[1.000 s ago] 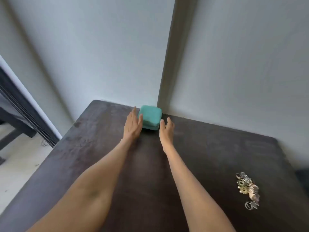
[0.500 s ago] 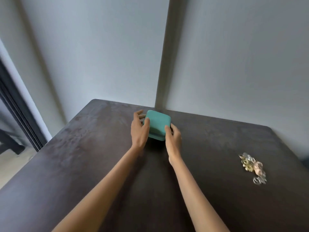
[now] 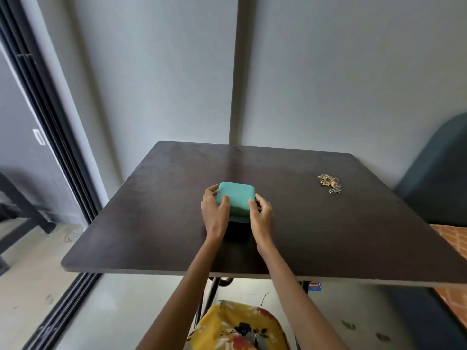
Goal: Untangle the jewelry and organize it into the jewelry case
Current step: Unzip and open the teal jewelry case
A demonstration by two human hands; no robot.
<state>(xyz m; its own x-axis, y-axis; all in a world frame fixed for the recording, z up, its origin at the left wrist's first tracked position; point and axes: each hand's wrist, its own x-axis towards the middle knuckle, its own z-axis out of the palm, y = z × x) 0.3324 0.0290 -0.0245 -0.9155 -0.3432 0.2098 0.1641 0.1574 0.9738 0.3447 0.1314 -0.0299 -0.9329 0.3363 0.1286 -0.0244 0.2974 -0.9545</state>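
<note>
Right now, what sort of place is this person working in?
Probably a room in a home, beside a balcony or patio. A dark brown wooden table stands against plain grey walls, a black-framed sliding door opens to the left, and a dark teal upholstered seat sits on the right.

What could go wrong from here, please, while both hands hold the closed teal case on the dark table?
1. The left hand and right hand grip the closed, rounded teal jewelry case only at its sides; it might slip or spring open.
2. The tangled pile of gold and silver jewelry lies far right on the dark wooden table; hasty pulling could tighten knots.
</note>
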